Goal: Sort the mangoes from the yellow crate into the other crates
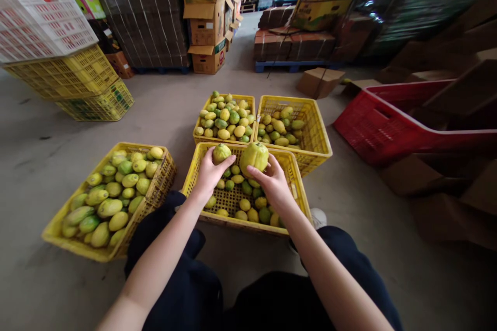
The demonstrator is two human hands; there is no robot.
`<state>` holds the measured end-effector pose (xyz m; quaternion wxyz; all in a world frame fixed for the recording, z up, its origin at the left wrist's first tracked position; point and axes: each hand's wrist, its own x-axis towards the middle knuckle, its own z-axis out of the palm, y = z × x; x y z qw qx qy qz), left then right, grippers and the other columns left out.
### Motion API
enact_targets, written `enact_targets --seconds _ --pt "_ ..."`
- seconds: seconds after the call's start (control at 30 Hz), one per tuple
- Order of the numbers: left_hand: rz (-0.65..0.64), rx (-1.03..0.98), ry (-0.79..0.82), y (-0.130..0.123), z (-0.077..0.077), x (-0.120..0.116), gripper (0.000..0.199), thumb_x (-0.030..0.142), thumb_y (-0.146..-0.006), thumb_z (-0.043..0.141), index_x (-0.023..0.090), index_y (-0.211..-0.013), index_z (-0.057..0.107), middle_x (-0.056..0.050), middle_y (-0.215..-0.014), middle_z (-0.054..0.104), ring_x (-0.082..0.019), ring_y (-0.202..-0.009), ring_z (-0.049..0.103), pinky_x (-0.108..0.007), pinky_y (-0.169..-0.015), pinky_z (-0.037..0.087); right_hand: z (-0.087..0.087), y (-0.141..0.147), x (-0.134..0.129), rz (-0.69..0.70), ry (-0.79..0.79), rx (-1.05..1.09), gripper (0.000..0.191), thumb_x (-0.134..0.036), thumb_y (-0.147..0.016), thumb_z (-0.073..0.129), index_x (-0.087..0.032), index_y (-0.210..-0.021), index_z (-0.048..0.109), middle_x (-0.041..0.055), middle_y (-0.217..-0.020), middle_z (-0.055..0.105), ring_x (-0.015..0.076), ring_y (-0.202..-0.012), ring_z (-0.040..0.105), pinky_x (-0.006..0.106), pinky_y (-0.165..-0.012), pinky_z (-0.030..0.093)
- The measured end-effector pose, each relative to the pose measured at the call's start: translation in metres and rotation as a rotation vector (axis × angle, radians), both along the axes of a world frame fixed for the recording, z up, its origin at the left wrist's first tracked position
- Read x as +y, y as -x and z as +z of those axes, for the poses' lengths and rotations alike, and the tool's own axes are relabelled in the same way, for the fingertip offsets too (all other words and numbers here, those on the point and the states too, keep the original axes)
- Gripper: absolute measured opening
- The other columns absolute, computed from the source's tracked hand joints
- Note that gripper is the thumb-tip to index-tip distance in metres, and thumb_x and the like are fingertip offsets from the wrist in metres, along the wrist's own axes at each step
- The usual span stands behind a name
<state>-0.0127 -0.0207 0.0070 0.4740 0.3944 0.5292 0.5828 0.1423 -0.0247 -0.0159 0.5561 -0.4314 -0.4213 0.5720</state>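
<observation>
My left hand (pixel 212 170) is closed round a small yellow-green lemon (pixel 222 153). In my right hand (pixel 272 178) sits a larger, ribbed yellow-green lemon (pixel 254 158). Both fruits are held side by side above the near yellow crate (pixel 188 181), whose slotted floor shows between scattered yellow and green lemons (pixel 252 215). Behind it, a yellow crate (pixel 224 139) is heaped with small lemons (pixel 223 124). Beside that one, another yellow crate (pixel 316 129) holds lemons (pixel 278 126) low inside. On the left, a yellow crate (pixel 155 194) is full of larger lemons (pixel 110 207).
A red crate (pixel 359 119) with cardboard in it stands at the right, near cardboard boxes (pixel 419 176). Stacked yellow and white crates (pixel 46 26) are at the upper left. Carton stacks (pixel 209 26) and a blue pallet (pixel 287 65) stand farther back.
</observation>
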Motion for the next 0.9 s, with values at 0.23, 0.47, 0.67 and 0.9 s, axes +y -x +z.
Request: enact_targets --seconds 0.23,0.47,0.67,0.9 --pt "-0.094 -0.028 0.085 -0.002 0.012 -0.003 0.038 0.037 -0.071 0.074 0.018 -0.101 0.061 -0.007 -0.108 0.066 -0.025 -0.107 0.061 -0.039 -0.087 0.054 0.002 0.008 0.0 0.042 0.042 0.032 0.06 -0.038 -0.057 0.082 -0.025 -0.11 0.056 0.0016 -0.097 0.067 0.0219 -0.088 0.065 0.037 -0.082 0.053" --pt "-0.078 -0.152 0.212 0.004 0.014 0.002 0.045 0.052 -0.089 0.041 0.022 -0.119 0.057 -0.007 -0.133 0.055 -0.028 -0.123 0.05 -0.043 -0.086 0.054 0.005 0.01 0.001 0.075 0.05 0.019 0.057 -0.039 -0.059 0.081 -0.026 -0.11 0.058 0.0022 -0.102 0.068 0.0238 -0.095 0.064 0.035 -0.08 0.054" --pt "-0.079 -0.124 0.217 0.008 0.013 0.002 0.045 0.05 -0.091 0.036 0.019 -0.111 0.062 -0.007 -0.128 0.06 -0.028 -0.123 0.051 -0.042 -0.088 0.054 0.01 0.01 0.001 0.146 0.088 0.037 0.049 -0.042 -0.065 0.077 -0.025 -0.108 0.061 0.0039 -0.107 0.068 0.0263 -0.096 0.064 0.034 -0.069 0.057" --pt "-0.098 -0.083 0.237 0.015 0.017 0.001 0.039 0.045 -0.087 0.046 0.019 -0.111 0.063 -0.006 -0.121 0.064 -0.026 -0.115 0.057 -0.039 -0.081 0.057 0.006 0.012 0.004 0.179 0.088 0.075 0.046 -0.042 -0.065 0.076 -0.024 -0.106 0.062 0.0032 -0.104 0.069 0.0247 -0.088 0.066 0.03 -0.058 0.057"
